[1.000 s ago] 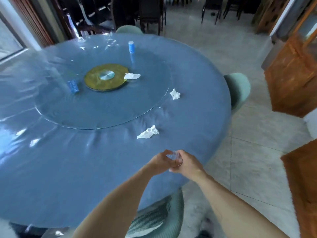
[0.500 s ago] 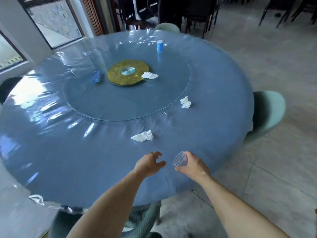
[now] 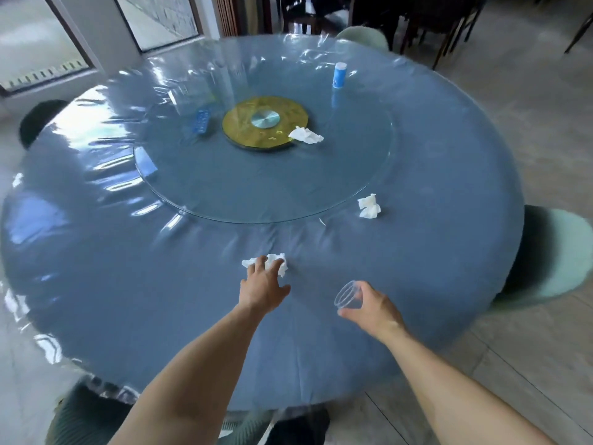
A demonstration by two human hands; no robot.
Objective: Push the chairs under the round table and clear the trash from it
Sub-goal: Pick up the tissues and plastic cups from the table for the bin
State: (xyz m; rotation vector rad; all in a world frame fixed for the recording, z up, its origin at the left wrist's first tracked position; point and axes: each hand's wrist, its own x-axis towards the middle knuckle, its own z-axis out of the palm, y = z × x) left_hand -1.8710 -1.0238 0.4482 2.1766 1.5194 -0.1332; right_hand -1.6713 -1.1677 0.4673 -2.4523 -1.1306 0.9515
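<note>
The round table (image 3: 128, 300) wears a blue cloth under clear plastic. My left hand (image 3: 261, 284) lies on a crumpled white tissue (image 3: 278, 261) near the front, fingers spread over it. My right hand (image 3: 372, 305) grips a clear plastic cup (image 3: 346, 294) just above the cloth. A second tissue (image 3: 369, 206) sits right of the glass turntable (image 3: 256, 184), a third tissue (image 3: 305, 135) by the gold hub (image 3: 250, 123). A pale green chair (image 3: 558, 255) is tucked in at the right.
On the turntable stand a small blue-and-white bottle (image 3: 339, 75) and a blue packet (image 3: 201, 121). A dark chair (image 3: 38, 120) shows at the left edge, a green chair (image 3: 364, 35) at the far side, another chair (image 3: 83, 415) below me. Dark chairs stand behind.
My hands have separated: the left reached forward onto the nearest tissue, the right kept the cup and drifted right. My view swung left and closer over the table.
</note>
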